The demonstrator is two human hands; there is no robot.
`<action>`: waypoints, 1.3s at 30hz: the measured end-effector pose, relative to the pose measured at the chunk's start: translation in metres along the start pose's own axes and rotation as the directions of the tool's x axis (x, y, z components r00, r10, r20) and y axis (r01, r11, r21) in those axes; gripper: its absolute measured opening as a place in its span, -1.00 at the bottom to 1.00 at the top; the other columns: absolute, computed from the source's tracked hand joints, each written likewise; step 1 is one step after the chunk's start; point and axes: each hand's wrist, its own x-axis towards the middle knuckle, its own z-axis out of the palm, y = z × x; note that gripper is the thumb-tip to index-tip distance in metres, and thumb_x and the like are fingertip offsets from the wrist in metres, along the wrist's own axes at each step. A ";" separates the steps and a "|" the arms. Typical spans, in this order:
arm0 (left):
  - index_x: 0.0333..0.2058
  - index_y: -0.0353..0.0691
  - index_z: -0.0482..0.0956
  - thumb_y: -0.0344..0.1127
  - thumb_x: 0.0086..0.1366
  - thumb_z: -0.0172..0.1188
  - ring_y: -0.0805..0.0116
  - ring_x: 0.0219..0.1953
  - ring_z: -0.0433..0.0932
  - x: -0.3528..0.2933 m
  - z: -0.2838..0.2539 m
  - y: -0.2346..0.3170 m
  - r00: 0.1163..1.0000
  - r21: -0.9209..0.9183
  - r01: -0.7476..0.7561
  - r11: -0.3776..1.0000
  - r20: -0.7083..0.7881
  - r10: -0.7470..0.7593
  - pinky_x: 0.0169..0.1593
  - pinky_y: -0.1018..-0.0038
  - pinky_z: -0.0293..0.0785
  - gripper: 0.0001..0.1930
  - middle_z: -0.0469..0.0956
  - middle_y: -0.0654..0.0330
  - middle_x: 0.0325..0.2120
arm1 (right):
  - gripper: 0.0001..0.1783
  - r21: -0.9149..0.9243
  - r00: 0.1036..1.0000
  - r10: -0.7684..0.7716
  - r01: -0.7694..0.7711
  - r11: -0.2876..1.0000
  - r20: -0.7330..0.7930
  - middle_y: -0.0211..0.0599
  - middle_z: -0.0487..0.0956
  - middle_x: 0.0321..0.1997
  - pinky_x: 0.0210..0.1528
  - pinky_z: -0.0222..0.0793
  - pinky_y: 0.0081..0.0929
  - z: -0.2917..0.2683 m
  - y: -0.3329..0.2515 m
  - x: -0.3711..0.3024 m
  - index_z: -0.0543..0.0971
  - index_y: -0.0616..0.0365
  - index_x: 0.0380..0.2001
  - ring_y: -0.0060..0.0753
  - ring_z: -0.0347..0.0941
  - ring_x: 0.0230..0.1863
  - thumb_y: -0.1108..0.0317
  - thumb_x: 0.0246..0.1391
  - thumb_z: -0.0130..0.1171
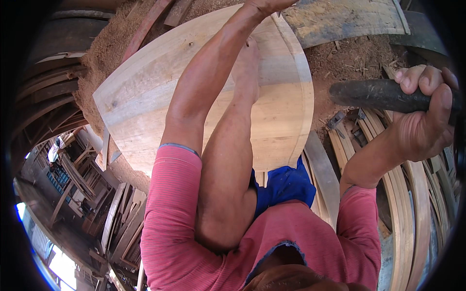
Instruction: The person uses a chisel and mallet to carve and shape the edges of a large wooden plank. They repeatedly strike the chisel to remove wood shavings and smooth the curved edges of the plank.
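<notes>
A broad pale wooden panel [145, 114] with curved edges lies in front of me, and a shallow groove or line follows its right rim. My left arm reaches across it to the far edge. There my left hand [266, 5] is cut off by the top of the picture, so its fingers and anything in them are mostly hidden. At the right, my right hand [427, 104] is raised, its fingers wrapped round a thick, dark, round-ended club [369, 94]. The club points left, apart from the panel. My bare foot [248, 63] rests on the panel.
Sawdust and shavings [357, 60] cover the ground around the panel. Long wooden strips [398, 208] lie at the right, near a small metal tool [336, 119]. Another wide board [344, 22] lies at the far right. Timber [124, 223] is piled at the left.
</notes>
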 end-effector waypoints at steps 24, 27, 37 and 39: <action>0.06 -0.22 0.49 -0.43 0.20 0.30 0.16 0.03 0.59 0.002 0.020 -0.026 1.000 0.156 -0.015 0.988 -0.005 0.016 0.07 0.23 0.56 -0.57 0.63 0.15 -0.04 | -0.87 0.009 0.997 -0.072 0.072 0.997 0.012 -0.15 0.64 -0.43 -0.30 0.54 -0.39 0.016 0.004 0.012 0.61 0.36 -0.23 -0.35 0.59 -0.43 0.48 0.26 0.24; 0.05 -0.22 0.49 -0.42 0.18 0.33 0.20 0.02 0.60 0.048 0.009 -0.013 0.990 -0.204 -0.128 0.971 -0.077 0.114 0.07 0.26 0.56 -0.56 0.64 0.16 -0.06 | -0.87 -0.002 0.995 -0.095 0.095 0.995 0.023 -0.17 0.65 -0.43 -0.31 0.54 -0.40 0.020 0.002 0.016 0.61 0.35 -0.22 -0.36 0.60 -0.44 0.48 0.25 0.25; 0.03 -0.22 0.52 -0.39 0.10 0.46 0.35 -0.02 0.60 0.104 -0.001 0.016 0.949 -0.664 -0.312 0.679 -0.183 0.257 0.08 0.35 0.56 -0.51 0.65 0.21 -0.10 | -0.84 -0.243 0.917 -0.398 0.386 0.890 0.000 -0.21 0.68 -0.45 -0.33 0.54 -0.42 0.041 0.025 0.038 0.63 0.34 -0.19 -0.42 0.62 -0.45 0.48 0.22 0.31; 0.02 -0.22 0.52 -0.38 0.09 0.48 0.37 -0.03 0.60 0.097 -0.003 0.010 0.943 -0.678 -0.329 0.658 -0.201 0.265 0.08 0.37 0.55 -0.49 0.65 0.22 -0.11 | -0.84 -0.489 0.956 -0.258 0.293 0.822 0.139 -0.22 0.69 -0.46 -0.33 0.53 -0.42 0.064 0.069 0.033 0.63 0.33 -0.18 -0.44 0.62 -0.45 0.48 0.21 0.32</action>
